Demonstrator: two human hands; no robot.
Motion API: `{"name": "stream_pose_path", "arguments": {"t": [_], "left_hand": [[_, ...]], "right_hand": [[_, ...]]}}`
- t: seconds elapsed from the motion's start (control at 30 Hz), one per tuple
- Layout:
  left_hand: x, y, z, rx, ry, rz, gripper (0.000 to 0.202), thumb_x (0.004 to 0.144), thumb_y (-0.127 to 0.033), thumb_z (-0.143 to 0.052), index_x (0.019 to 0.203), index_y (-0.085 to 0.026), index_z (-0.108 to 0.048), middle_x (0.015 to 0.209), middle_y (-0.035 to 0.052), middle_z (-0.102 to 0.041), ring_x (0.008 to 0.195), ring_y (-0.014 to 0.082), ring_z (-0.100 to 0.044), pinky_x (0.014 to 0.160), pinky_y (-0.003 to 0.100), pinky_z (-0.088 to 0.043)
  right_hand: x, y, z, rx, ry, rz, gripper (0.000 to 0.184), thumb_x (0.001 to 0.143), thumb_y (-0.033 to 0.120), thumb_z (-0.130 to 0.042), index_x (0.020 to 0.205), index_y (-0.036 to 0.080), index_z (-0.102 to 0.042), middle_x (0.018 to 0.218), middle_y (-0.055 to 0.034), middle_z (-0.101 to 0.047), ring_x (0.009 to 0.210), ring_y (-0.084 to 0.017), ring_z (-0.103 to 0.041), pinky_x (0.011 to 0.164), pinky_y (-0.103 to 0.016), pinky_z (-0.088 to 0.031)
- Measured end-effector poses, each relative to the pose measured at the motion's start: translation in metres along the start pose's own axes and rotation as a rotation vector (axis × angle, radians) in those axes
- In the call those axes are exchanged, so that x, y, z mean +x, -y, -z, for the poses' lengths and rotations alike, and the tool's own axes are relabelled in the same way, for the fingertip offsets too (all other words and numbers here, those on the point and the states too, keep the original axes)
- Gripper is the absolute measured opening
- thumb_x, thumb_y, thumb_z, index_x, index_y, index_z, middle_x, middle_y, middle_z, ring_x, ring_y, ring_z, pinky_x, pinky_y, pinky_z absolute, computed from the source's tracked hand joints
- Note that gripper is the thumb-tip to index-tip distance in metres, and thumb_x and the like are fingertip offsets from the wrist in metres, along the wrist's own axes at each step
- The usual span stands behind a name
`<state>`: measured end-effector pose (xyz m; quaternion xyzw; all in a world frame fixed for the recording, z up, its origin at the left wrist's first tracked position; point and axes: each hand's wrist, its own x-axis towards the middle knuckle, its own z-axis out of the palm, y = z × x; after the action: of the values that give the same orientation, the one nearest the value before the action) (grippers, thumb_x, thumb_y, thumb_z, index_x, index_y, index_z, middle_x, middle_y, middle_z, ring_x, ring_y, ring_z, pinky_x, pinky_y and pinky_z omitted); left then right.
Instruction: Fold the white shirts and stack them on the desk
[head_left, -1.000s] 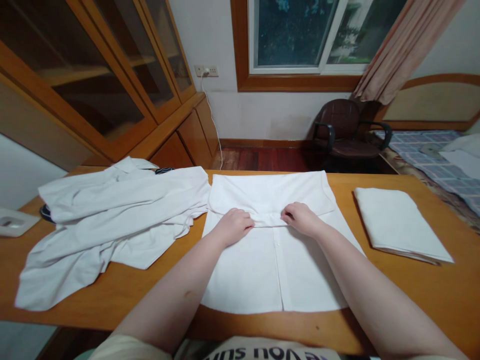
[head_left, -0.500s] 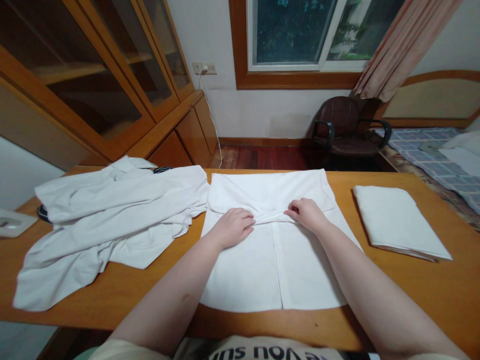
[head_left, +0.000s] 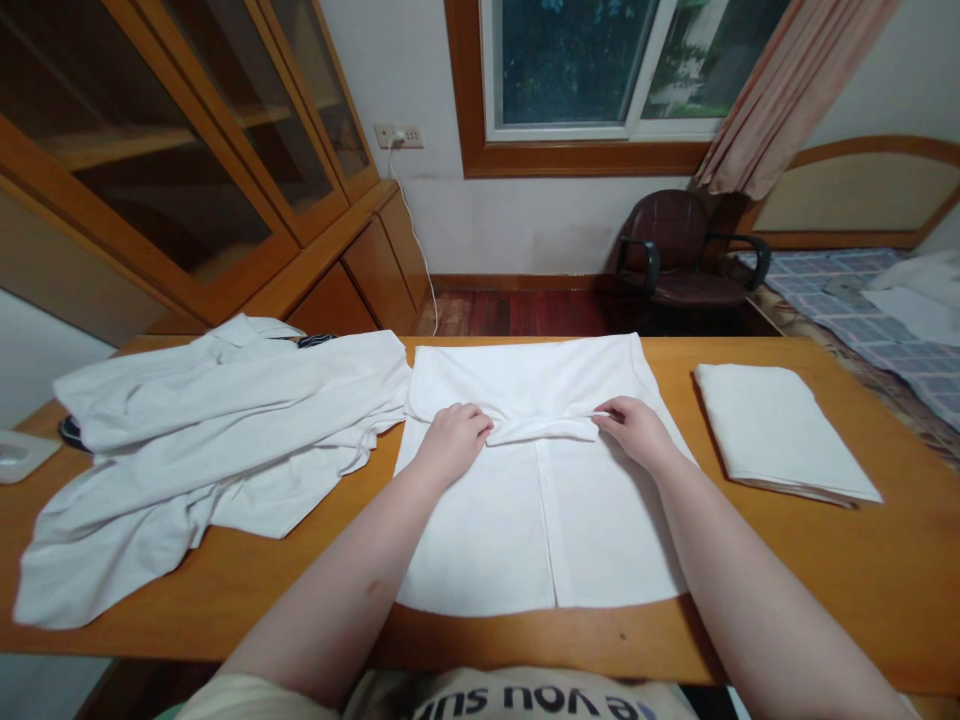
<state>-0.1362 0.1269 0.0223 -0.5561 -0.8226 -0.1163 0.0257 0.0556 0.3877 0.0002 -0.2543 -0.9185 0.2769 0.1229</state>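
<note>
While the left hand (head_left: 454, 445) and right hand (head_left: 637, 430) grip its fold, the white shirt (head_left: 480, 540) lies mid-frame on the counter (head_left: 825, 580)

Head view: shirt is flat, hem toward the bottom of the frame, button placket down the middle. Upper part doubled over; rumpled edge of that layer runs between the hands.

Left hand sits just left of frame centre, resting on the shirt, fingers curled and closed on the left part of that edge. Right hand is right of centre, thumb and fingers together, pinching the same edge.

Left side of frame: loose white garment (head_left: 225, 420), wrinkled, right end just beside the shirt's upper left corner; can't tell if touching. White object (head_left: 26, 455) cut off at left edge.

Right side: folded white garment (head_left: 787, 430), flat and squared up, apart from the shirt.

Background: glass-fronted cabinet (head_left: 289, 250) upper left, outlet (head_left: 399, 136) with plugged-in cable (head_left: 411, 220) upper centre, window (head_left: 570, 60) at top, pink curtain (head_left: 795, 100) right of it. Brown armchair (head_left: 667, 245) upper right, then bed (head_left: 825, 280) with checked cover near the right edge.
</note>
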Motion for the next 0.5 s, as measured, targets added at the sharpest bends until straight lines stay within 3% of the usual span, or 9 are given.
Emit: {"name": "stream_pose_path", "arguments": {"t": [0.13, 0.23, 0.3, 0.37, 0.43, 0.5], "left_hand": [[-0.006, -0.023, 0.016, 0.094, 0.081, -0.083, 0.02, 0.083, -0.022, -0.055, 0.1, -0.02, -0.065, 0.118, 0.0092, -0.061, 0.105, 0.0251, -0.055, 0.09, 0.041, -0.041], [-0.008, -0.047, 0.017, 0.07, 0.191, -0.149, 0.046, 0.081, -0.032, -0.059, 0.123, -0.015, -0.053, 0.134, 0.0141, -0.051, 0.119, 0.0278, -0.049, 0.1, 0.042, -0.036], [-0.004, -0.059, 0.007, 0.045, 0.216, -0.17, 0.065, 0.082, -0.042, -0.057, 0.136, -0.01, -0.039, 0.143, 0.0178, -0.04, 0.131, 0.0284, -0.037, 0.107, 0.043, -0.028], [0.003, -0.067, -0.009, 0.042, 0.216, -0.142, 0.077, 0.083, -0.05, -0.053, 0.142, -0.007, -0.028, 0.149, 0.02, -0.027, 0.139, 0.0288, -0.023, 0.112, 0.045, -0.019], [0.008, -0.067, -0.026, 0.051, 0.221, -0.094, 0.083, 0.084, -0.056, -0.047, 0.144, -0.005, -0.022, 0.151, 0.021, -0.022, 0.141, 0.0291, -0.014, 0.113, 0.047, -0.015], [0.009, -0.063, -0.039, 0.06, 0.22, -0.064, 0.083, 0.085, -0.059, -0.041, 0.145, -0.005, -0.021, 0.151, 0.0213, -0.019, 0.142, 0.0289, -0.011, 0.113, 0.048, -0.013]], "right_hand": [[-0.005, -0.003, 0.004, -0.03, -0.15, 0.093, 0.026, 0.083, 0.035, -0.054, 0.097, 0.018, -0.067, 0.093, -0.0079, -0.068, 0.087, -0.021, -0.061, 0.079, -0.035, -0.047], [-0.01, 0.008, 0.005, -0.118, -0.208, 0.254, 0.027, 0.088, 0.033, -0.048, 0.103, 0.019, -0.066, 0.104, -0.0101, -0.067, 0.102, -0.023, -0.058, 0.091, -0.04, -0.044], [-0.015, 0.022, -0.002, -0.196, -0.135, 0.385, 0.036, 0.09, 0.036, -0.046, 0.119, 0.018, -0.06, 0.124, -0.0119, -0.06, 0.119, -0.025, -0.05, 0.099, -0.043, -0.038], [-0.021, 0.038, -0.016, -0.298, -0.007, 0.485, 0.055, 0.089, 0.042, -0.047, 0.137, 0.016, -0.043, 0.143, -0.0136, -0.041, 0.133, -0.027, -0.033, 0.107, -0.048, -0.028], [-0.027, 0.049, -0.032, -0.39, 0.096, 0.51, 0.064, 0.089, 0.045, -0.045, 0.144, 0.015, -0.031, 0.149, -0.0142, -0.03, 0.138, -0.028, -0.025, 0.11, -0.052, -0.02], [-0.031, 0.052, -0.044, -0.448, 0.143, 0.487, 0.066, 0.09, 0.048, -0.043, 0.146, 0.017, -0.027, 0.149, -0.0132, -0.028, 0.138, -0.028, -0.023, 0.11, -0.052, -0.017]]}}
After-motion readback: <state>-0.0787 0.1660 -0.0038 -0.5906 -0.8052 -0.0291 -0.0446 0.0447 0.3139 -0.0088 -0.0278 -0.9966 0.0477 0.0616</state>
